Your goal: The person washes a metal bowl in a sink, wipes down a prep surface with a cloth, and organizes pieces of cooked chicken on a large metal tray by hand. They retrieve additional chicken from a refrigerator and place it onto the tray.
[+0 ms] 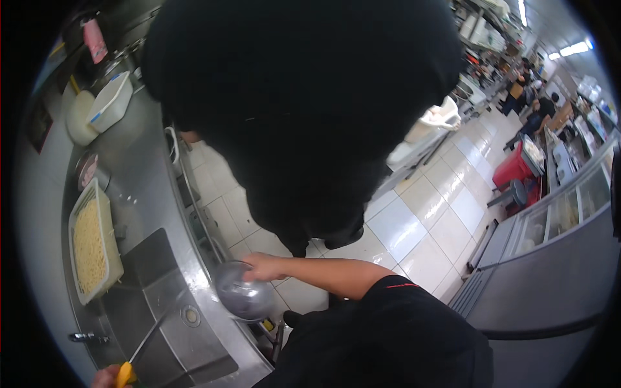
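Note:
At the lower left edge, over the steel sink (142, 258), my left hand (103, 376) is closed round the yellow handle of a long, thin metal tool (147, 339). Its shaft or blade slants up over the basin near the drain; I cannot tell whether it is a knife. My right hand (261, 266) reaches leftward and grips the rim of a round metal bowl (240, 299), fingers partly hidden. The bowl is at the sink's front edge, above the floor. A white tub (115, 262) of pale, finely cut food (89, 249) rests beside the basin.
A person in black (304, 116) stands close in front of me. Along the left counter are a tap (87, 337), a small bowl (97, 178) and a white bin (111, 103). To the right are a steel glass-topped unit (543, 258) and a red bin (511, 168).

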`<state>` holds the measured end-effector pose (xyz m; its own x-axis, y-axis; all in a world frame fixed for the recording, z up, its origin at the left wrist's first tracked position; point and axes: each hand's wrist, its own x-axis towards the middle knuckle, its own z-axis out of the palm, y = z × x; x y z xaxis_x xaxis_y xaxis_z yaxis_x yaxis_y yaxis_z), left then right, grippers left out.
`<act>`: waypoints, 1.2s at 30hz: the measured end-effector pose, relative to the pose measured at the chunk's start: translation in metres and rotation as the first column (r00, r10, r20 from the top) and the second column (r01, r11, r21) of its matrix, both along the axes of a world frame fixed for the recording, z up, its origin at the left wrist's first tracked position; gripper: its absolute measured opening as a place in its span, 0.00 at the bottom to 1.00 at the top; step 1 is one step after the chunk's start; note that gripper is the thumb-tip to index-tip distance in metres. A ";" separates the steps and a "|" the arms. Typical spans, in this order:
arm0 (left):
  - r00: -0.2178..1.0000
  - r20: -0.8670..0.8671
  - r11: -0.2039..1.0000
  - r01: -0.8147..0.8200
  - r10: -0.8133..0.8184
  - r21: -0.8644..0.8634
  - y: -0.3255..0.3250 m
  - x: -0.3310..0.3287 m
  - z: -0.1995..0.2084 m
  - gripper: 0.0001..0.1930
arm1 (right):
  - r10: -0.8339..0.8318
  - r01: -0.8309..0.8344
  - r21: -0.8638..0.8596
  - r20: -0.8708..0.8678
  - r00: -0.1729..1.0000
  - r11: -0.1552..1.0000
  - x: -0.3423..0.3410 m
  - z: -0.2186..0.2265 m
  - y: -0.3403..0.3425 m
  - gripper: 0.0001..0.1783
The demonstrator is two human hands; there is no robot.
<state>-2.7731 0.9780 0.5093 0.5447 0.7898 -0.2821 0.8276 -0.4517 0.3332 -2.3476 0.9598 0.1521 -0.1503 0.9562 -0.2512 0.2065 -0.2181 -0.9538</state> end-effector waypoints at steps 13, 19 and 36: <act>0.735 -0.167 0.753 0.626 -0.657 -0.204 -0.149 0.438 -0.216 0.17 | -0.551 0.637 -0.487 0.327 0.767 0.598 0.369 -0.093 -0.480 0.24; 0.614 0.006 0.608 0.782 -0.789 -0.136 -0.274 0.687 -0.295 0.21 | -0.969 0.778 -0.616 0.088 0.229 0.128 0.479 -0.042 -0.684 0.18; 0.311 -0.415 -0.165 0.596 -0.855 0.786 -0.418 1.269 0.046 0.08 | -0.664 0.578 -0.437 0.062 -0.745 -0.689 0.624 -0.107 -0.970 0.06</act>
<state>-1.5042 0.5603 0.5550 0.8488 -0.4572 0.2655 -0.2584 -0.7969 -0.5460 -1.7241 -0.0097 0.0456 0.5808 -0.4862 -0.6529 -0.5976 0.2900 -0.7475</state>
